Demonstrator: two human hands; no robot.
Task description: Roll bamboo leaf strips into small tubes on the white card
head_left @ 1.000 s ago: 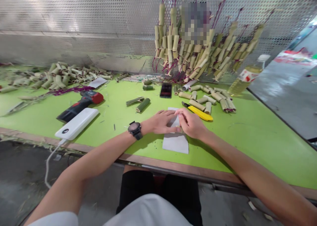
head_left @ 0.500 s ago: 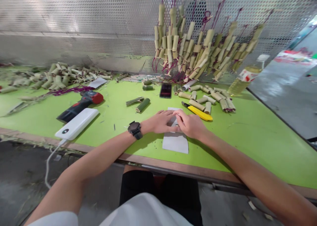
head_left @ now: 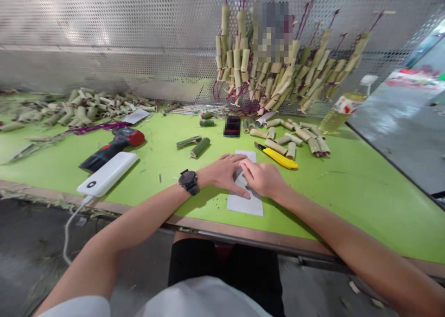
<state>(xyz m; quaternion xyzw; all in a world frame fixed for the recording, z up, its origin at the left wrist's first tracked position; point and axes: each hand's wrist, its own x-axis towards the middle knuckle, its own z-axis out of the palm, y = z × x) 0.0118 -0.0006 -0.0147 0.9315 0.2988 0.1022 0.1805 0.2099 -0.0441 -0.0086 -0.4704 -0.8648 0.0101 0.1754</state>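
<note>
A grey sheet [head_left: 245,205] lies flat on the green table [head_left: 347,192] in front of me. My left hand [head_left: 224,172], with a black watch on the wrist, rests on the sheet's left side with its fingers stretched out flat. My right hand [head_left: 264,179] sits on the middle of the sheet, touching the left fingers. Its fingers are curled down and pinched together. Whatever they press against the sheet is hidden under the hand.
A yellow utility knife [head_left: 278,158] lies just beyond my right hand. Cut bamboo tubes [head_left: 302,138], two green pieces [head_left: 200,147], a red-and-black drill [head_left: 111,145], a white power bank [head_left: 107,173] and an oil bottle [head_left: 342,108] stand around. Strung bamboo bundles [head_left: 239,62] hang on the mesh wall.
My right hand has slid along the sheet toward me, from its far end to its middle. The left hand's fingers have shifted slightly nearer too.
</note>
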